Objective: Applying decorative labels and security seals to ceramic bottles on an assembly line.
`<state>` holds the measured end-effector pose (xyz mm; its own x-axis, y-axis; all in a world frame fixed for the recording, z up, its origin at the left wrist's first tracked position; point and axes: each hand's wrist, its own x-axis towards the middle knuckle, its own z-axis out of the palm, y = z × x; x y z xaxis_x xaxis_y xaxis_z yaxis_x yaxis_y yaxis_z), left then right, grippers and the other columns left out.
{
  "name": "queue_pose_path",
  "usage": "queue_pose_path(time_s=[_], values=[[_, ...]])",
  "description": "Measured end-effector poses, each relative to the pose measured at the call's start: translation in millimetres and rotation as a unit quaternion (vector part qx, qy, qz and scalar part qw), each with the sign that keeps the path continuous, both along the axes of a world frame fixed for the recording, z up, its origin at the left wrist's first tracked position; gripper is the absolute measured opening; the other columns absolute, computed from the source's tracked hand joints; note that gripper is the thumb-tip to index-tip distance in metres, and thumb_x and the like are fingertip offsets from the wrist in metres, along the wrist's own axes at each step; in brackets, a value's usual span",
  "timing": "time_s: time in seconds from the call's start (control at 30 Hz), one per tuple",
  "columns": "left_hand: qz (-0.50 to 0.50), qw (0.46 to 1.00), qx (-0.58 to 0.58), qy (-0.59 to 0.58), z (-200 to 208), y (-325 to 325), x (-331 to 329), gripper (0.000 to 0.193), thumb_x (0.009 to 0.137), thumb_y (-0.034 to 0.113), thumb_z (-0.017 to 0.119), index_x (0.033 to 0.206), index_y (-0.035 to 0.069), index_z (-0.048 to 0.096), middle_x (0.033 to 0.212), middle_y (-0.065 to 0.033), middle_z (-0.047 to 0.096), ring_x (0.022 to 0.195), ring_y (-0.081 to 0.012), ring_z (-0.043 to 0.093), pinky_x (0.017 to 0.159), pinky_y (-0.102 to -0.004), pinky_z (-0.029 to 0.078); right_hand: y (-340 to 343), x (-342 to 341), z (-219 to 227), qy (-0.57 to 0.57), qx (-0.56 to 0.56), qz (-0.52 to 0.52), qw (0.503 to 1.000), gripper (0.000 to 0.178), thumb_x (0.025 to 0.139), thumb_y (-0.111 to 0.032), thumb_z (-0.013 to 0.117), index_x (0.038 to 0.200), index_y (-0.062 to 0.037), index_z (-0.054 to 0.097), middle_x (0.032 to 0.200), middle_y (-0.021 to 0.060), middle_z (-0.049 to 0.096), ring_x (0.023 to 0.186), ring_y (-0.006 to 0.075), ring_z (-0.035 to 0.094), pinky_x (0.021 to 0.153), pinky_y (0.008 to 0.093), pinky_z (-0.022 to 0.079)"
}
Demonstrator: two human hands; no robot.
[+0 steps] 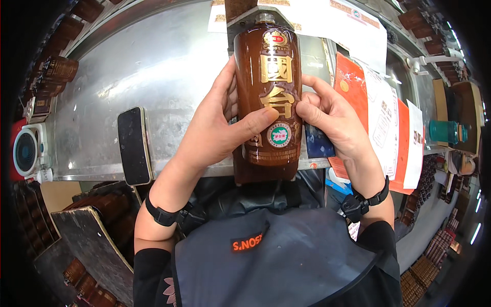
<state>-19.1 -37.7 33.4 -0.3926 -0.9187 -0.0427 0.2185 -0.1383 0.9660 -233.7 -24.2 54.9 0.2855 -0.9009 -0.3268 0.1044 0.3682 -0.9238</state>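
Observation:
A glossy brown bottle [268, 115] with raised gold characters and a round green-and-white label lies in front of me, its neck pointing away. My left hand [220, 117] is closed on its left side, the thumb across the front just above the round label and the fingers partly hidden behind the edge. At the right side, my right hand [332, 115] grips the bottle's edge with curled fingers, the thumb tip against it. Beneath the bottle is a dark brown support [266, 175] that overhangs the table's near edge.
A black phone [135, 146] lies on the metal table [102, 110] to the left. Orange and white printed sheets [353, 92] cover the right side. A small fan [25, 150] stands far left. Brown bottles [61, 69] line the left side, and a teal container [444, 131] sits far right.

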Motion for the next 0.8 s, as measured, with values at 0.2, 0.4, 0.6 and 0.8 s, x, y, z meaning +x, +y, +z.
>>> queue_pose_path(time_s=[0.2,0.4,0.6,0.8], values=[[-0.016,0.997,0.034,0.068,9,-1,-2,0.075,0.094,0.011,0.061,0.149,-0.004,0.013,0.142,-0.017,0.041,0.128,-0.0212,0.045,0.106,-0.033,0.038,-4,8,1,0.045,-0.003,-0.019,0.999,0.061,0.088,-0.027,0.071,0.135,0.0019,0.046,0.08,-0.0032,0.06,0.083,0.0043,0.056,0.08,0.0208,0.042],[-0.001,0.998,-0.004,0.069,2,1,-2,0.067,0.098,0.014,0.055,0.149,-0.004,0.016,0.141,-0.0152,0.043,0.127,-0.0193,0.046,0.105,-0.0314,0.039,-3,11,2,0.033,-0.004,-0.024,0.999,0.063,0.088,-0.027,0.072,0.136,0.0032,0.044,0.076,-0.0043,0.059,0.082,0.0039,0.056,0.079,0.0201,0.042],[-0.011,0.996,-0.021,0.081,4,0,-1,0.065,0.098,0.014,0.056,0.148,-0.004,0.019,0.14,-0.0146,0.044,0.126,-0.0183,0.047,0.104,-0.0314,0.04,-3,14,7,0.011,0.009,-0.024,1.0,0.063,0.088,-0.028,0.071,0.136,0.0024,0.044,0.084,0.0001,0.064,0.088,0.0066,0.059,0.084,0.023,0.044],[0.004,0.997,0.003,0.081,5,-1,-3,0.068,0.095,0.017,0.061,0.147,-0.004,0.022,0.135,-0.0141,0.048,0.121,-0.0178,0.051,0.101,-0.0309,0.043,-9,4,13,-0.018,0.05,-0.018,0.998,0.054,0.09,-0.031,0.069,0.129,0.0017,0.051,0.101,0.0055,0.067,0.097,0.011,0.062,0.088,0.0234,0.045]])
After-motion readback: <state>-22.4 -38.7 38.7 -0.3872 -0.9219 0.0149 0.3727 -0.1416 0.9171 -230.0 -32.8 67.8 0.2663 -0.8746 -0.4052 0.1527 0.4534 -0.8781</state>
